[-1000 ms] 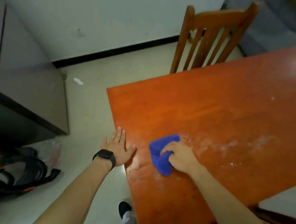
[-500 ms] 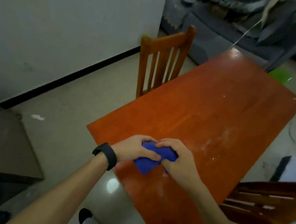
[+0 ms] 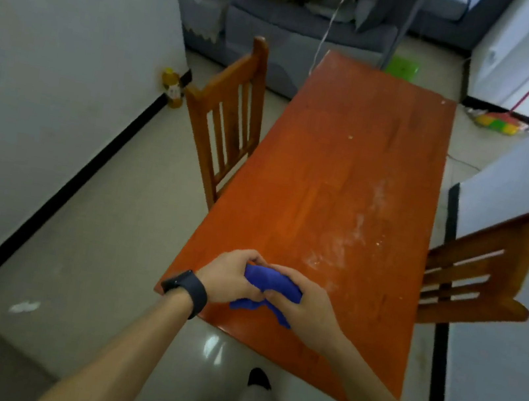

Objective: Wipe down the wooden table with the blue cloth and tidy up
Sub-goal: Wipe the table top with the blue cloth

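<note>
Both my left hand [image 3: 232, 280] and right hand [image 3: 296, 304] pinch the bunched blue cloth [image 3: 265, 281] above the orange wooden table [image 3: 338, 163]'s near edge. I'd fold it flat, then press through the white smears [image 3: 346, 244] beyond.

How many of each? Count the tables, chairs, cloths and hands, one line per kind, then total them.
table: 1
chairs: 2, left chair, right chair
blue cloth: 1
hands: 2, left hand, right hand, both gripping the cloth
Total: 6

Cloth [image 3: 272, 286] between both hands over table [image 3: 345, 185] near end; chair [image 3: 226, 118] left, chair [image 3: 481, 269] right.
</note>
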`<action>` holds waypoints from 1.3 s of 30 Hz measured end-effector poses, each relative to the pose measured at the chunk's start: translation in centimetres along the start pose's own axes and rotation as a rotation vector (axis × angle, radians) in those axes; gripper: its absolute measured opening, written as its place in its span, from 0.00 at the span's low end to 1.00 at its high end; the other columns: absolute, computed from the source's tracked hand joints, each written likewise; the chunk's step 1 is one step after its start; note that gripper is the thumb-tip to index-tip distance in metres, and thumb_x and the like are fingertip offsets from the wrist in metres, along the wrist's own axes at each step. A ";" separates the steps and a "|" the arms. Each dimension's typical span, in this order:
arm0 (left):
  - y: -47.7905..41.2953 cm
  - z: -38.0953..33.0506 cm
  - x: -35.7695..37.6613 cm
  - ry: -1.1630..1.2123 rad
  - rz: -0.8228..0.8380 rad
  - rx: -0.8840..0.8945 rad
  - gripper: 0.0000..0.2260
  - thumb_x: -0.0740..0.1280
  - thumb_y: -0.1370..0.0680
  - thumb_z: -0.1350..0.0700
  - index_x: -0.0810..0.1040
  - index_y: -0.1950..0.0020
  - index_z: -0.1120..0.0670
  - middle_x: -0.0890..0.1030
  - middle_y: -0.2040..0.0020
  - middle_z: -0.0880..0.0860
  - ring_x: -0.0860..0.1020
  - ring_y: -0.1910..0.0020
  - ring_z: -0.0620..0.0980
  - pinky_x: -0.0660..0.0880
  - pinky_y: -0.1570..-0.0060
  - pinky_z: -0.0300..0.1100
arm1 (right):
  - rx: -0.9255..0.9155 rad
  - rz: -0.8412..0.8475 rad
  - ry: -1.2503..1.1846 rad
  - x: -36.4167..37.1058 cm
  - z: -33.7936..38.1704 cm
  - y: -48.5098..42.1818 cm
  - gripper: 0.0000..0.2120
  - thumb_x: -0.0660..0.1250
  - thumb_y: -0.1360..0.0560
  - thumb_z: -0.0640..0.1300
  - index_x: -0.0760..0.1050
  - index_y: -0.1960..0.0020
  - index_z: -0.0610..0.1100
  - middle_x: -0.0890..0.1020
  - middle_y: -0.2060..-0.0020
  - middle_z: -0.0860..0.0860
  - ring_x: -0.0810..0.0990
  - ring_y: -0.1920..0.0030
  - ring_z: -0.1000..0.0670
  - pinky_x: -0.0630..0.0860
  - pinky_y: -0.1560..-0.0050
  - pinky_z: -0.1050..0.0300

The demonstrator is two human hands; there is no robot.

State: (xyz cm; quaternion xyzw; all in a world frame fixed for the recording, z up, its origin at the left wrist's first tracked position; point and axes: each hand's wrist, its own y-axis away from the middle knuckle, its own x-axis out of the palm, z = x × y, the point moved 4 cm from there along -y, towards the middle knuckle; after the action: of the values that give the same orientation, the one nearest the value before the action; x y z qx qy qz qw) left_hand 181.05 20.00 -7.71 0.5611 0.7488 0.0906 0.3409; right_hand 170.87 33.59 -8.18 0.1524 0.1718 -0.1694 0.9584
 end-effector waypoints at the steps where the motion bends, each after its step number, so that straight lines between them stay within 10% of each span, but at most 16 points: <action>1: -0.7 0.0 -0.3 -0.018 -0.056 0.027 0.16 0.77 0.31 0.50 0.77 0.47 0.45 0.82 0.53 0.46 0.81 0.56 0.43 0.82 0.56 0.44 | 0.019 -0.088 -0.022 0.0 -0.4 -0.4 0.15 0.69 0.22 0.49 0.73 0.39 0.64 0.82 0.49 0.64 0.81 0.49 0.60 0.79 0.49 0.61; 5: -3.9 0.8 -2.5 0.200 -0.389 -0.040 0.21 0.74 0.30 0.39 0.74 0.43 0.46 0.79 0.53 0.41 0.80 0.51 0.44 0.77 0.57 0.38 | 0.224 -0.473 -0.423 0.6 -3.0 -2.4 0.08 0.71 0.23 0.47 0.77 0.45 0.56 0.84 0.52 0.55 0.84 0.54 0.55 0.82 0.51 0.53; 10: -8.5 -0.8 -1.9 0.388 0.012 -0.128 0.14 0.69 0.24 0.42 0.75 0.43 0.46 0.80 0.46 0.43 0.80 0.48 0.41 0.77 0.55 0.34 | 0.370 -0.641 -1.082 3.5 -3.5 -7.3 0.15 0.70 0.23 0.47 0.74 0.38 0.48 0.83 0.45 0.47 0.85 0.48 0.47 0.82 0.51 0.51; 13: -11.6 -1.8 -3.5 0.435 -0.079 -0.108 0.09 0.67 0.21 0.49 0.77 0.43 0.50 0.83 0.45 0.51 0.82 0.49 0.47 0.80 0.50 0.43 | 0.382 -0.657 -1.172 3.7 -2.5 -10.1 0.15 0.67 0.21 0.48 0.73 0.36 0.48 0.83 0.44 0.47 0.85 0.48 0.48 0.82 0.53 0.54; 22: -25.8 -6.7 -7.4 0.173 -0.117 -0.036 0.16 0.59 0.17 0.47 0.69 0.31 0.51 0.79 0.44 0.49 0.79 0.50 0.51 0.76 0.50 0.50 | 0.459 -0.582 -0.347 -5.3 -3.4 -17.5 0.19 0.60 0.18 0.53 0.69 0.28 0.55 0.77 0.39 0.63 0.76 0.43 0.63 0.71 0.46 0.72; 31: -49.1 -14.7 -9.5 -0.355 -0.036 0.349 0.18 0.62 0.18 0.50 0.64 0.31 0.54 0.77 0.54 0.50 0.76 0.63 0.50 0.72 0.62 0.47 | 0.680 -0.610 0.286 -11.0 -14.3 -29.6 0.29 0.51 0.18 0.61 0.51 0.20 0.54 0.48 0.20 0.53 0.45 0.20 0.49 0.52 0.22 0.46; 39: -63.8 -17.5 -12.0 -0.603 -0.143 0.704 0.19 0.64 0.19 0.54 0.70 0.28 0.53 0.73 0.36 0.56 0.73 0.44 0.55 0.70 0.51 0.47 | 0.771 -0.788 0.533 -11.1 -17.8 -36.5 0.30 0.40 0.19 0.66 0.44 0.20 0.57 0.41 0.20 0.54 0.34 0.22 0.53 0.39 0.24 0.44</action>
State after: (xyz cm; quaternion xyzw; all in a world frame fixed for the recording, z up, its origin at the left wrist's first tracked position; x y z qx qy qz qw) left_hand 122.36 -9.04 -22.72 0.5910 0.6381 -0.3599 0.3375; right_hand 142.38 10.19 -28.45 0.4502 0.3756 -0.5170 0.6236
